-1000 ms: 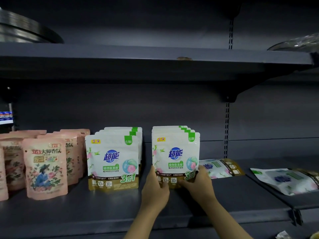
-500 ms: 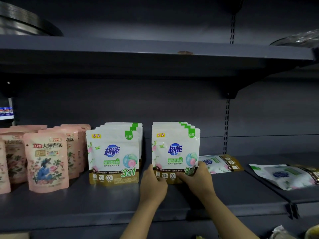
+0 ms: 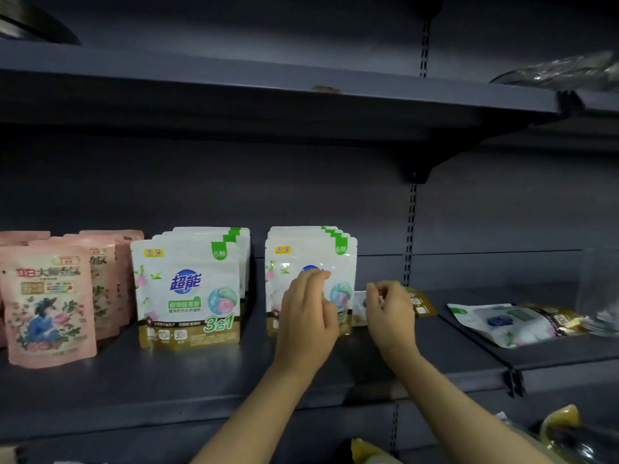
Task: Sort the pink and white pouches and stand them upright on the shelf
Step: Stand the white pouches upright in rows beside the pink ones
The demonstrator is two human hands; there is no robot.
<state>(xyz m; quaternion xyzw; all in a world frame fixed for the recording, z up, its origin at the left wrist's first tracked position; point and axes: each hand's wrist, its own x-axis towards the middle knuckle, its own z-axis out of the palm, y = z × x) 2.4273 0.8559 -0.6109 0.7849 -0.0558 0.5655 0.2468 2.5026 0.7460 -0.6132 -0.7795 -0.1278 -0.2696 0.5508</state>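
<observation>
Pink floral pouches (image 3: 47,303) stand upright in rows at the left of the grey shelf (image 3: 201,380). Two upright stacks of white pouches follow: the left stack (image 3: 187,289) and the right stack (image 3: 301,249). My left hand (image 3: 310,309) hovers against the front of the right stack, fingers loosely curled and holding nothing. My right hand (image 3: 390,309) sits over a white pouch lying flat (image 3: 420,304) just right of that stack; its fingers curl down and hide any grip. Another white pouch (image 3: 509,321) lies flat on the neighbouring shelf section.
An upper shelf (image 3: 268,105) overhangs the work area, held by a bracket (image 3: 415,172) on the slotted upright. A clear plastic object (image 3: 599,289) stands at the far right. Yellow packages (image 3: 559,423) show below the shelf edge at lower right.
Both hands have let go of the bottom of the right white stack. My left hand rose along its front; my right hand shifted right, over the flat pouch.
</observation>
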